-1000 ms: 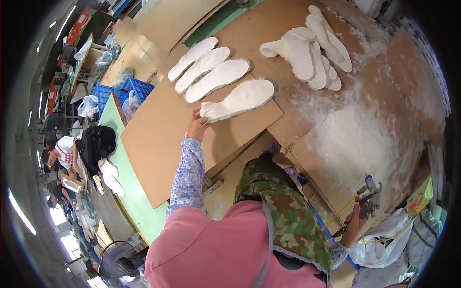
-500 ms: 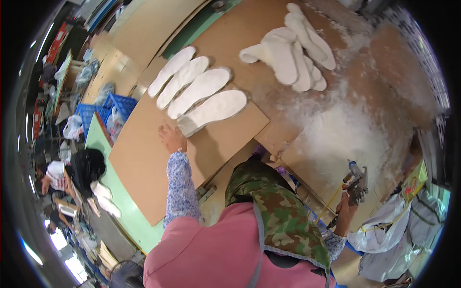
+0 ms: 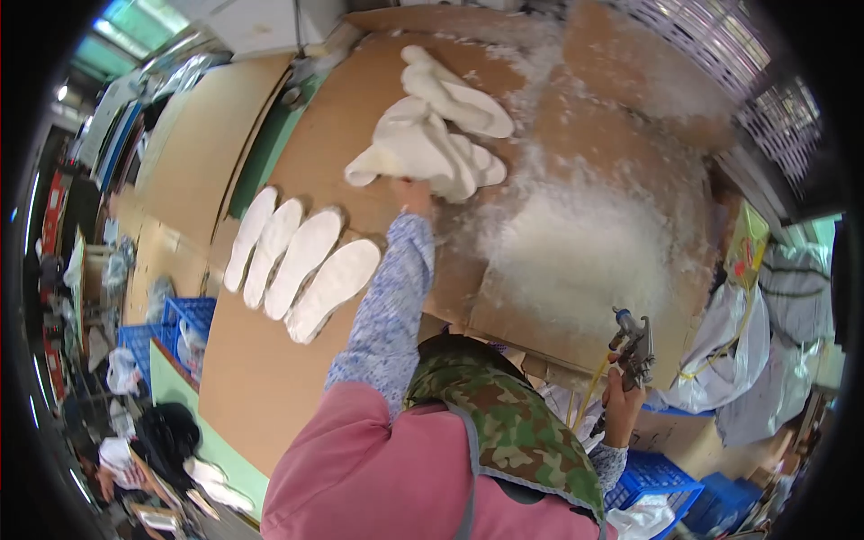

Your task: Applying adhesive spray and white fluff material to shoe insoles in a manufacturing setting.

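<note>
My left hand (image 3: 415, 195) reaches forward to the near edge of a loose pile of white insoles (image 3: 423, 144). Its fingertips meet the lowest insole and are partly hidden and blurred, so I cannot tell whether they grip it. Four-like in a slanting row, several white insoles (image 3: 306, 261) lie flat on the brown board to the left. At the right, my right hand (image 3: 621, 396) is closed around the handle of a metal spray gun (image 3: 634, 351) with a blue fitting on top. A yellow hose (image 3: 589, 387) runs down from the gun.
White fluffy residue (image 3: 585, 252) coats the cardboard-covered table (image 3: 459, 288) in front of the spray gun. White sacks (image 3: 729, 351) hang at the right, above a blue crate (image 3: 657, 481). More blue crates (image 3: 189, 315) stand left of the brown board (image 3: 243, 387).
My left hand has left the near end of the insole row and gone forward and right to the pile. My view has turned rightward; the spray gun stays in my right hand.
</note>
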